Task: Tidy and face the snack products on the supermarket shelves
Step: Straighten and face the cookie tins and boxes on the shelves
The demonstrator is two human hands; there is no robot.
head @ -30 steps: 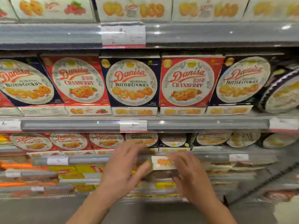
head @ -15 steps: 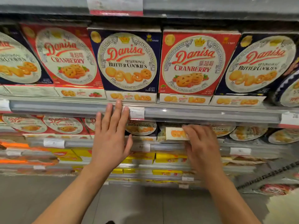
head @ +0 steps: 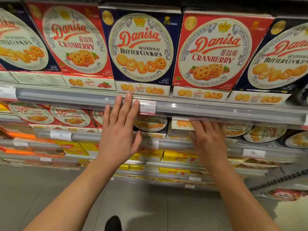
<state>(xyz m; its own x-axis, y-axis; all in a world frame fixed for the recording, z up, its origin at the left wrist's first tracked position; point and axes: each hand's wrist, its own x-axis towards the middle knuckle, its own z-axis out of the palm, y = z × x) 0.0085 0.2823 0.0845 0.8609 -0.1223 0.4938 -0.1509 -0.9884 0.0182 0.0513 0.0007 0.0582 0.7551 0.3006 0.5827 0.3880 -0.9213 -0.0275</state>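
Large Danisa boxes stand upright on the upper shelf: a blue butter cookies box (head: 140,47) in the middle, red cranberry boxes (head: 215,50) beside it. Flat small boxes (head: 142,90) lie under them. My left hand (head: 120,130) is open with fingers spread, its fingertips on the grey shelf rail (head: 66,97) beside a price tag (head: 147,107). My right hand (head: 208,140) reaches under that rail, with its fingers on a small white cookie box (head: 179,126) on the lower shelf. A small blue butter cookies box (head: 150,124) stands between my hands.
Smaller red cranberry boxes (head: 71,115) line the lower shelf at left, round tins (head: 265,134) at right. Yellow packs (head: 176,155) and orange packs (head: 20,135) fill the shelves below. Grey floor tiles (head: 33,189) and my shoe tip (head: 113,224) are at the bottom.
The view moved closer and lower. My left hand let go of the small white box and rose to the shelf rail. My right hand carried the box into the lower shelf.
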